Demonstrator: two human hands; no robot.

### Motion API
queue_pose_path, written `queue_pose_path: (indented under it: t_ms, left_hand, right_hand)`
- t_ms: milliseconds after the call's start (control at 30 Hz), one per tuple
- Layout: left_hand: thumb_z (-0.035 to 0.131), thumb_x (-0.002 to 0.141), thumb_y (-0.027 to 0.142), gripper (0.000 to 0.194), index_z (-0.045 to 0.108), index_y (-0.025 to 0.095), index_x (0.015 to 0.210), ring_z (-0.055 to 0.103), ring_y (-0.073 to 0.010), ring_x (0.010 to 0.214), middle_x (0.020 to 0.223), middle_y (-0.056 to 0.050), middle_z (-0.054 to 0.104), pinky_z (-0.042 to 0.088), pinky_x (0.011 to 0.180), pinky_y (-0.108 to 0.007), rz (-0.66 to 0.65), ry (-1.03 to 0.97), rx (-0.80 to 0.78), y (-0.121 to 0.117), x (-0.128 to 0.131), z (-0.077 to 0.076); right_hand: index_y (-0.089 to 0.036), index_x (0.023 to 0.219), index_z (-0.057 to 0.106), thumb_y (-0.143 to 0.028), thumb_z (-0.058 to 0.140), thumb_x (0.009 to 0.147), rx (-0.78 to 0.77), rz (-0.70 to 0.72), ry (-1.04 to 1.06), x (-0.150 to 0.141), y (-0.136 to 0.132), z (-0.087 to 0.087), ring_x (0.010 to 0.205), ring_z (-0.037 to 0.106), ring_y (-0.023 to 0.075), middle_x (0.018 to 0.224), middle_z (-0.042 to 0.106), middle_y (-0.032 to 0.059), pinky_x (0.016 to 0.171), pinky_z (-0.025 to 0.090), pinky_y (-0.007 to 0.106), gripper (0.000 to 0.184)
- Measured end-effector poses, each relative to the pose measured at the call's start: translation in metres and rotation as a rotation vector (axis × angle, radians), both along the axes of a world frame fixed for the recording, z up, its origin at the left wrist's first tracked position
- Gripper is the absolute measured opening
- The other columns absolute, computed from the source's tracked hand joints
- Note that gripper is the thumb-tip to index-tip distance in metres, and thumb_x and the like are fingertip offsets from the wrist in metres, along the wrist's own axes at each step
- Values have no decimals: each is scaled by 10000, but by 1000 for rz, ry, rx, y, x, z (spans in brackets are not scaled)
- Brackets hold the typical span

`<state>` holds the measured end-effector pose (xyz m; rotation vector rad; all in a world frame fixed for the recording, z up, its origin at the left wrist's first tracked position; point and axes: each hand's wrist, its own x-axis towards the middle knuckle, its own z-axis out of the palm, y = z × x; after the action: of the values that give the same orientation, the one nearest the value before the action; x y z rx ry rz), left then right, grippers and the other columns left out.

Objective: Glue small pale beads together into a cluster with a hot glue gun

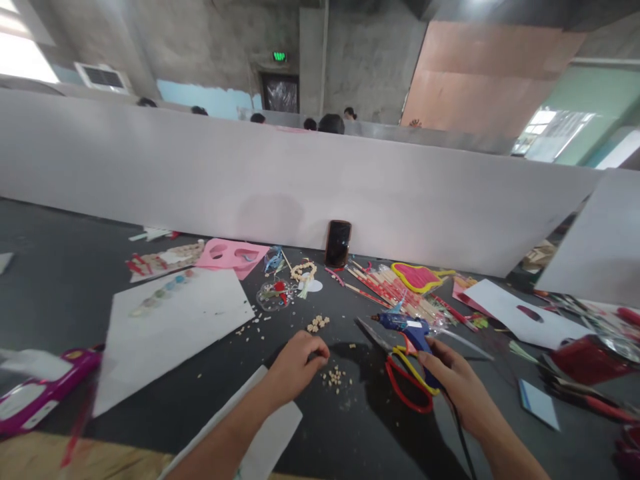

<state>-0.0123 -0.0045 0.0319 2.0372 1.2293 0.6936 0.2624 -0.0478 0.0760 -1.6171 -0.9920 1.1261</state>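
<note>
My left hand is low over the dark table, thumb and fingers drawn together. Whatever its fingertips hold, if anything, is too small to make out. Beyond it sits a small cluster of pale beads, and loose beads are scattered just to its right. My right hand is closed around the handle of a blue glue gun, its nozzle pointing left. Scissors with red and yellow handles overlap the gun's handle, blades toward the upper left; I cannot tell whether my thumb touches them.
White paper and pink foam lie left. A phone leans against the white partition. Red-wrapped sticks are behind the gun; a red can stands right. A purple tool is far left. The gun's cord trails forward.
</note>
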Motion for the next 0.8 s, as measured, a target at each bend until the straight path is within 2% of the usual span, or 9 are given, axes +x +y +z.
queue_pose_path:
  t_ms: [67, 200, 300, 400, 600, 800]
  left_hand:
    - [477, 775, 211, 147, 617, 220, 819, 522, -167, 875, 852, -15, 598, 386, 791, -260, 13, -42, -15, 1, 0, -1]
    - [480, 784, 227, 172, 638, 232, 851, 530, -166, 897, 871, -11, 613, 388, 810, -254, 5, -64, -35, 0, 0, -1]
    - [476, 789, 241, 175, 643, 237, 838, 539, -162, 875, 859, -7, 614, 399, 781, -245, 17, -47, -53, 1, 1, -2]
    - [477, 782, 217, 169, 638, 229, 831, 532, -162, 867, 852, -8, 617, 395, 766, -245, 15, 0, -8, 3, 1, -5]
    - [472, 784, 154, 160, 615, 221, 806, 474, -188, 885, 826, -18, 621, 333, 792, -319, -102, 216, 154, 6, -6, -7]
    - [565, 755, 203, 53, 603, 233, 777, 433, -182, 917, 887, 14, 585, 281, 808, -329, -215, 276, 163, -3, -6, 1]
  right_hand:
    - [-206, 928, 611, -329, 670, 638, 56, 33, -28, -3, 0, -1, 771, 626, 195, 853, 686, 17, 674, 487, 266, 320]
    - [-172, 906, 581, -282, 630, 654, 52, 78, -20, -12, -3, -5, 585, 583, 158, 650, 633, 1, 534, 452, 244, 280]
    - [-167, 947, 569, -274, 590, 684, 81, 191, 12, -22, -5, -8, 547, 552, 135, 702, 634, 24, 505, 430, 239, 285]
    - [-165, 882, 579, -293, 581, 708, 97, 281, 47, -26, -5, -16, 559, 539, 127, 719, 629, 38, 511, 429, 234, 215]
    - [-174, 849, 577, -321, 606, 724, 113, 254, 140, -20, -4, -41, 586, 516, 122, 763, 620, 30, 507, 417, 226, 195]
    - [-182, 860, 573, -330, 630, 717, 113, 241, 161, -18, -3, -46, 575, 500, 120, 742, 617, 16, 511, 398, 228, 214]
